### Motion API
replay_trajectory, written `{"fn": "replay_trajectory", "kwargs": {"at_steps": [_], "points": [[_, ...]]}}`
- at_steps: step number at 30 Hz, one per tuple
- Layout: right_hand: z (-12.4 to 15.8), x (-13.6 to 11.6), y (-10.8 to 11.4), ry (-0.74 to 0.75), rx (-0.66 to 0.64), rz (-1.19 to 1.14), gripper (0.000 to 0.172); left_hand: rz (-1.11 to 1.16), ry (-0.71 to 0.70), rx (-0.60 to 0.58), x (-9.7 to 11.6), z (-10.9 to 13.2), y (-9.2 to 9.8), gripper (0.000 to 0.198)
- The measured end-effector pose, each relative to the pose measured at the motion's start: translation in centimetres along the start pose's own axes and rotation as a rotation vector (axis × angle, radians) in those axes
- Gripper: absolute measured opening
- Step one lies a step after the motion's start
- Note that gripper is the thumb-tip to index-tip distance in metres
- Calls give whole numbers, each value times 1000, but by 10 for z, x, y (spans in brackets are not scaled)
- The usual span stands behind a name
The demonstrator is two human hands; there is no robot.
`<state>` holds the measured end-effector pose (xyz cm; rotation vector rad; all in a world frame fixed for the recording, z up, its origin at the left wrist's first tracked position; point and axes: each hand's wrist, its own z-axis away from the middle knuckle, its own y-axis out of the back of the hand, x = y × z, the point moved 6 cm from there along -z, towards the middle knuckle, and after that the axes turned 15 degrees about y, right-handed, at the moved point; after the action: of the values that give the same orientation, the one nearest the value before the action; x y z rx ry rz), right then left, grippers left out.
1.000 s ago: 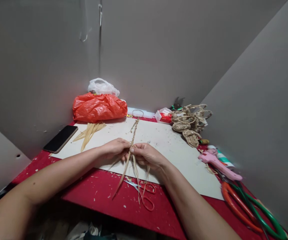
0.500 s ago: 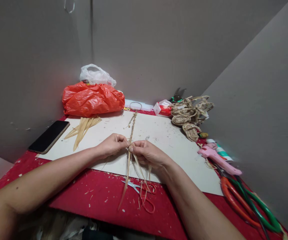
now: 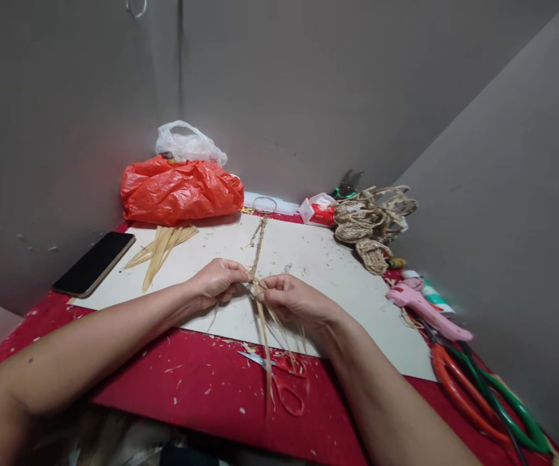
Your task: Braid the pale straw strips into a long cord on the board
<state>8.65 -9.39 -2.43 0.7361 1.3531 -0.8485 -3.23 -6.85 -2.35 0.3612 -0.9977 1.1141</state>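
The left hand (image 3: 221, 281) and right hand (image 3: 291, 299) pinch the near end of a thin tan braided-fibre cord (image 3: 259, 249) stretching beyond their grip, though which strand each holds is unclear. Nearer than the grip lie red-handled metal scissors (image 3: 279, 366).

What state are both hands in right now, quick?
Left hand: closed, fingertips pinching the near end of the braid.
Right hand: closed, thumb and finger pinching strands at that same end.

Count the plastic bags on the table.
2: the orange-red bag at far left, and the white bag, on top of or just behind it; can't tell which. Others may be hidden behind them.
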Motion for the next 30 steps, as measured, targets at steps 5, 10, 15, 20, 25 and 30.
{"fn": "replay_trajectory", "kwargs": {"at_steps": [5,10,15,20,25,30], "points": [[13,-16,19,28,-75,289,17,50,37,-64,0,-1,2,18],[38,-31,86,-17,309,526,11,64,55,-84,-1,-2,1,18],[55,-38,124,40,714,394,18,71,58,-98,-2,-3,2,19],[39,-52,80,226,494,220,25,73,66,-101,-2,-1,0,19],[22,-48,24,189,244,224,28,49,47,-62,0,2,-1,18],[14,-38,6,176,208,284,27,38,29,-79,-1,1,-2,18]]}}
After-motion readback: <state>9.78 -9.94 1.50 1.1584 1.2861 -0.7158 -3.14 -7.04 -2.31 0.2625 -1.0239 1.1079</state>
